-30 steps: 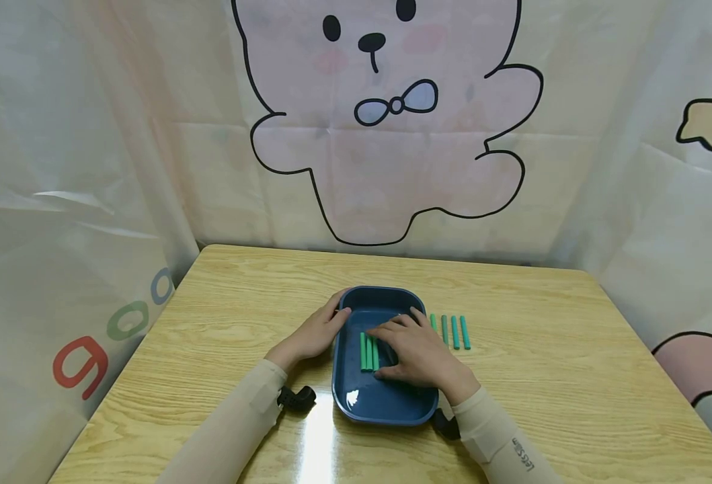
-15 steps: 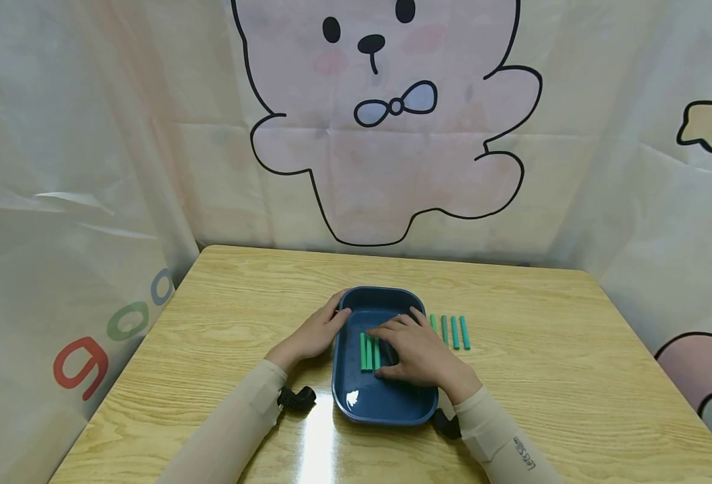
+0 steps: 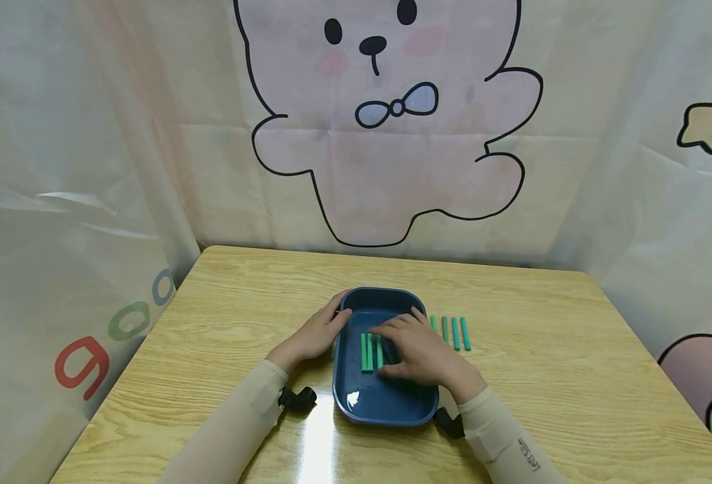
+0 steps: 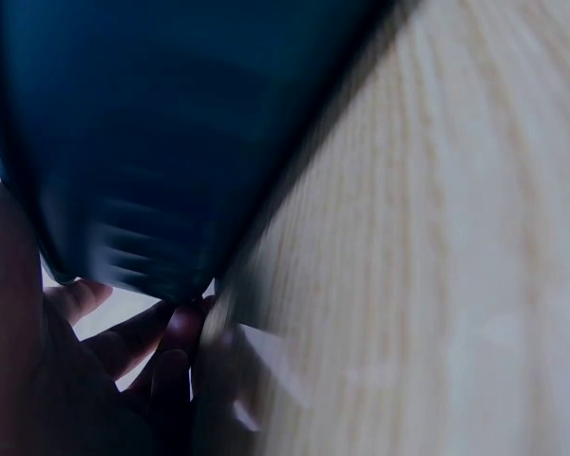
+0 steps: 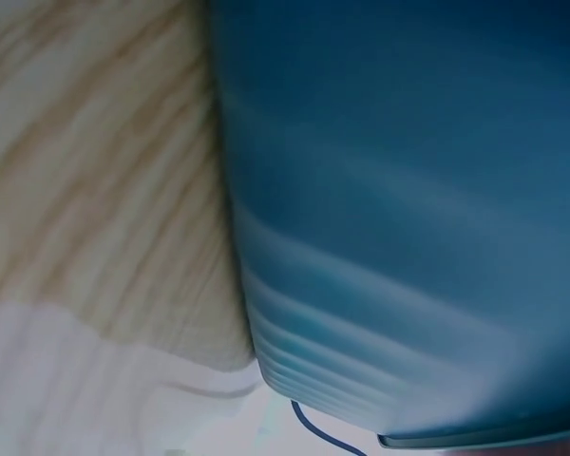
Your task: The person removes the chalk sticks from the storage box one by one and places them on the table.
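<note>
A dark blue tray stands on the table. My left hand grips its left rim near the far corner, thumb over the edge and fingers outside. In the left wrist view, fingertips touch the outer wall of the tray. Inside the tray, two slim green sticks lie side by side. A third green stick is slightly apart to their right, pinched lengthwise between thumb and fingers of my right hand. In the right wrist view, the tray's ribbed side hides this hand's fingers.
Several more green and teal sticks lie in a row on the wooden table, just right of the tray. Black wrist-worn cameras hang below both wrists. A printed cloth hangs behind and beside the table.
My right hand has shifted slightly right with the third stick, widening the gap between it and the other two. The left hand stays on the rim.
</note>
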The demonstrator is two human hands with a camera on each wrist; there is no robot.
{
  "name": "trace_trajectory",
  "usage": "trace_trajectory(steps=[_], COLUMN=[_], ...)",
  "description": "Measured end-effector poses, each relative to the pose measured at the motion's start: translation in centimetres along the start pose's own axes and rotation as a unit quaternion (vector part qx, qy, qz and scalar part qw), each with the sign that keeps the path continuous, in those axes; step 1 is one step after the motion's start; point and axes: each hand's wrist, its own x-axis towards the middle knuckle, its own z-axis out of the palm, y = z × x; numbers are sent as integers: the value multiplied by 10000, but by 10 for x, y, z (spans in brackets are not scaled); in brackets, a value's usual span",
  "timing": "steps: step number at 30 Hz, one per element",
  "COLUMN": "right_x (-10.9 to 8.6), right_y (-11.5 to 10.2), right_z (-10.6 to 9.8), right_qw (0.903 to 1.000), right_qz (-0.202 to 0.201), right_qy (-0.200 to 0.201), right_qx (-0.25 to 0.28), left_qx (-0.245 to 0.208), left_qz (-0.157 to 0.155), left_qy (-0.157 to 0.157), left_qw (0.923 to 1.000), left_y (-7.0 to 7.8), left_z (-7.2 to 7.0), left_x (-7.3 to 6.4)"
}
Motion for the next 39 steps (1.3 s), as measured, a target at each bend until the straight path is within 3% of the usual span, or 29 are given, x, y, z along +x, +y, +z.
trace_trajectory(steps=[39], right_x=[-11], right_y=[16], right_z=[-36], right_qw=[9993], right_qz=[138], right_qy=[198], right_qx=[288], left_qx=[-34], left_qz=[-60], left_qy=[61], left_qw=[10000], left_y=[6], left_z=[0], left_x=[2])
